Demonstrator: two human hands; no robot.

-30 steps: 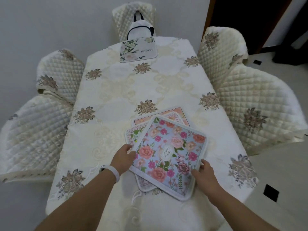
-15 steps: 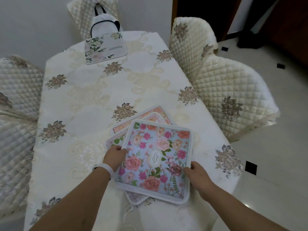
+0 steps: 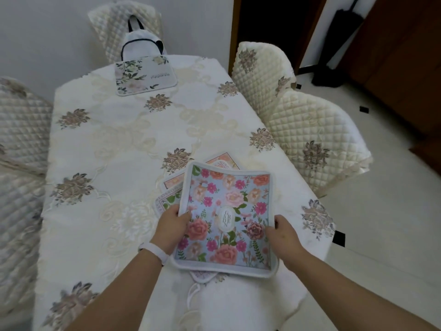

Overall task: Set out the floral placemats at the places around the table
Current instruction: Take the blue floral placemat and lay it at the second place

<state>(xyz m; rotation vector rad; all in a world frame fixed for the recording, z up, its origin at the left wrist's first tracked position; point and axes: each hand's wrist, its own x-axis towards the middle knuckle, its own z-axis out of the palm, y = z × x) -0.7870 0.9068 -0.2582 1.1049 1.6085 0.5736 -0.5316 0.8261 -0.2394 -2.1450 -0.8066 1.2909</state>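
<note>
Both hands grip the top placemat (image 3: 229, 218) at its sides in the lower middle of the frame: the left hand (image 3: 172, 227) pinches the left edge with the thumb on top, and the right hand (image 3: 284, 235) clasps the right edge with fingers curled under. Half a second ago this blue, rose-printed mat lay flatter on the stack; now its far edge curls upward and its near edge looks lifted off the pile, though how far it clears is hard to judge from above. Under it, two more placemats (image 3: 171, 194) stay fanned out on the tablecloth (image 3: 119, 144), their corners showing at the left, top and bottom. One placemat with green leaves (image 3: 145, 76) remains at the far end of the table, upper middle of the frame, in front of a white bag (image 3: 140, 45) on the end chair (image 3: 112, 17). A white band (image 3: 156, 252) circles the left wrist.
</note>
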